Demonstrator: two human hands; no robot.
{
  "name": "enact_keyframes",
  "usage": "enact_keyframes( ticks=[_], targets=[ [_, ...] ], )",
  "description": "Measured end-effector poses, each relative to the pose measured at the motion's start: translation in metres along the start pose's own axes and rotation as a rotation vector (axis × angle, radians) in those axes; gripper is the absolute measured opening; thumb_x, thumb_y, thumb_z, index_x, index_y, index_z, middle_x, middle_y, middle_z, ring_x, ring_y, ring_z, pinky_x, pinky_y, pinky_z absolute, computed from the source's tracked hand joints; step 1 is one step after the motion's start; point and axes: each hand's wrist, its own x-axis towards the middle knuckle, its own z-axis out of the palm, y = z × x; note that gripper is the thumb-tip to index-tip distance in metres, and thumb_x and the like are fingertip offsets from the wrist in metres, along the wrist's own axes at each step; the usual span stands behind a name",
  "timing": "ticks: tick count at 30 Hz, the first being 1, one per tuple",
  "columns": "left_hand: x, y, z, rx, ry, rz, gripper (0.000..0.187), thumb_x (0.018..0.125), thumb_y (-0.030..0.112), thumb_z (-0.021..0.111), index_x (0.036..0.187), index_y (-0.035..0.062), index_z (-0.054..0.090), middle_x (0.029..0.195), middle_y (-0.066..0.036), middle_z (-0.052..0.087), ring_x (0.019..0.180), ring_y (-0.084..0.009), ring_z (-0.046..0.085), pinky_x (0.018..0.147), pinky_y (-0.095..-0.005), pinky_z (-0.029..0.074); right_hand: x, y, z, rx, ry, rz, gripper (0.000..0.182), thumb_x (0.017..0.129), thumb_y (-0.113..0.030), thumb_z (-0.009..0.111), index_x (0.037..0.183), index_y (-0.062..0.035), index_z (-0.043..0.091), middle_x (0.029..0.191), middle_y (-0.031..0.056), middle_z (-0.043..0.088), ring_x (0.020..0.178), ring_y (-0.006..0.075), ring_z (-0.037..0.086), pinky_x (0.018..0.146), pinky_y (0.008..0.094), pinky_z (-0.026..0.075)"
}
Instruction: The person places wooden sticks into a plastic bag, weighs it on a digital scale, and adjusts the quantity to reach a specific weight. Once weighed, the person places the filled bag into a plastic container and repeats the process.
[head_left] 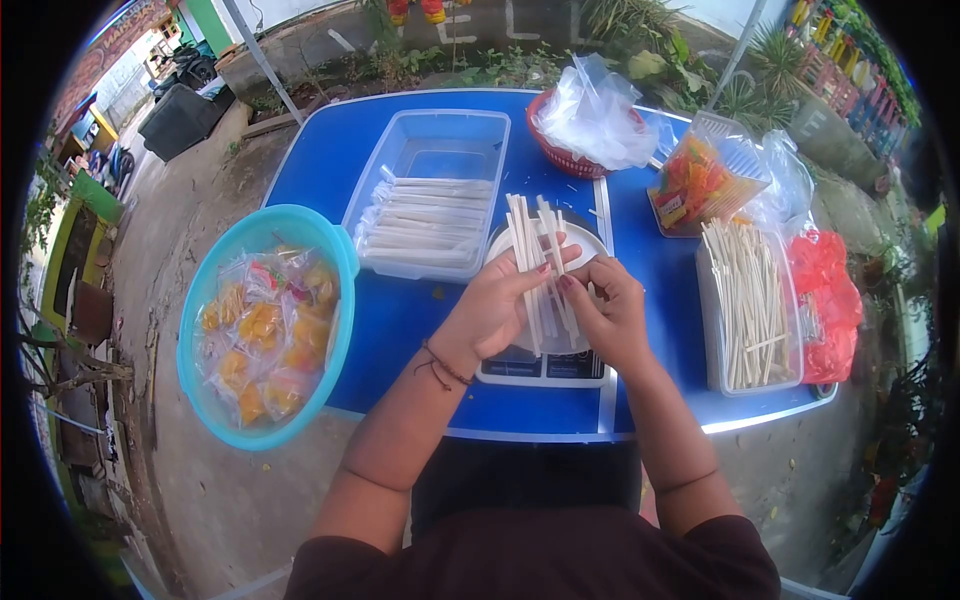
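Observation:
Over a kitchen scale [545, 370] with a round white plate [592, 240], my left hand [488, 305] is closed around a small bundle of long pale sticks [520, 232]. The fingers of my right hand [612, 312] pinch more of these sticks on the bundle's right side. The sticks stand roughly upright, tops fanned slightly apart. To the right, a clear plastic tub [712, 345] is filled with loose pale sticks [745, 300] of the same look. Behind my left hand, a clear rectangular box [440, 125] contains several wrapped bundles of sticks [425, 220].
A turquoise basin [347, 300] at the left holds several bagged yellow snacks [260, 325]. At the back are a red basket [570, 150] with plastic bags [600, 115] and a container of orange packets [690, 180]. Red plastic [825, 300] lies by the blue table's [400, 370] right edge.

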Motion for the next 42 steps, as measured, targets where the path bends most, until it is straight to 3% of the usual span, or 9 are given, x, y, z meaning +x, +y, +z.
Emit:
enact_keyframes(
  ticks=[10, 16, 19, 24, 36, 42],
  targets=[
    [0.001, 0.003, -0.002, -0.113, 0.178, 0.128, 0.038, 0.101, 0.001, 0.037, 0.139, -0.0028, 0.033, 0.138, -0.026, 0.047, 0.125, -0.036, 0.053, 0.105, -0.0429, 0.05, 0.004, 0.005, -0.005, -0.155, 0.163, -0.072, 0.014, 0.079, -0.007, 0.067, 0.067, -0.0012, 0.061, 0.066, 0.009, 0.057, 0.065, 0.0241, 0.048, 0.063, 0.0363, 0.038],
    [0.0, 0.007, -0.004, -0.118, 0.17, 0.129, 0.04, 0.101, 0.001, 0.035, 0.141, -0.0024, 0.032, 0.141, -0.025, 0.045, 0.127, -0.0338, 0.052, 0.105, -0.0436, 0.05, 0.005, -0.001, -0.004, -0.452, 0.197, -0.155, 0.009, 0.075, -0.009, 0.069, 0.07, -0.0062, 0.062, 0.069, 0.005, 0.056, 0.068, 0.0235, 0.05, 0.065, 0.0361, 0.038],
    [-0.001, 0.004, -0.004, -0.088, 0.106, 0.069, 0.041, 0.102, 0.002, 0.035, 0.142, -0.0015, 0.031, 0.143, -0.023, 0.044, 0.126, -0.0327, 0.053, 0.103, -0.0419, 0.052, 0.004, 0.005, -0.006, -0.255, 0.113, -0.186, 0.01, 0.075, -0.01, 0.071, 0.074, -0.0065, 0.062, 0.071, 0.0036, 0.057, 0.07, 0.0229, 0.05, 0.066, 0.0355, 0.038],
    [-0.002, 0.002, -0.002, -0.07, -0.06, -0.032, 0.043, 0.102, 0.002, 0.034, 0.144, -0.0011, 0.03, 0.146, -0.019, 0.043, 0.125, -0.027, 0.054, 0.101, -0.0337, 0.052, 0.001, -0.01, -0.002, -0.241, -0.014, -0.266, 0.012, 0.074, -0.011, 0.074, 0.074, -0.0061, 0.063, 0.07, 0.0035, 0.057, 0.07, 0.0233, 0.05, 0.067, 0.0361, 0.039],
    [-0.002, 0.002, 0.001, -0.032, -0.007, 0.0, 0.042, 0.103, 0.003, 0.034, 0.144, -0.0002, 0.032, 0.144, -0.016, 0.046, 0.123, -0.0234, 0.056, 0.101, -0.0326, 0.052, -0.001, -0.003, 0.003, -0.11, 0.029, -0.125, 0.006, 0.077, -0.006, 0.069, 0.074, -0.0038, 0.065, 0.07, 0.0055, 0.059, 0.07, 0.0238, 0.051, 0.068, 0.037, 0.039],
    [-0.002, 0.002, 0.003, -0.051, 0.078, 0.05, 0.039, 0.102, 0.004, 0.036, 0.141, -0.0019, 0.036, 0.142, -0.02, 0.046, 0.123, -0.0297, 0.056, 0.103, -0.0354, 0.052, 0.0, -0.001, 0.001, -0.127, 0.09, -0.125, 0.009, 0.078, -0.006, 0.067, 0.07, -0.0044, 0.063, 0.069, 0.0049, 0.058, 0.069, 0.0234, 0.049, 0.068, 0.0357, 0.037]
  ],
)
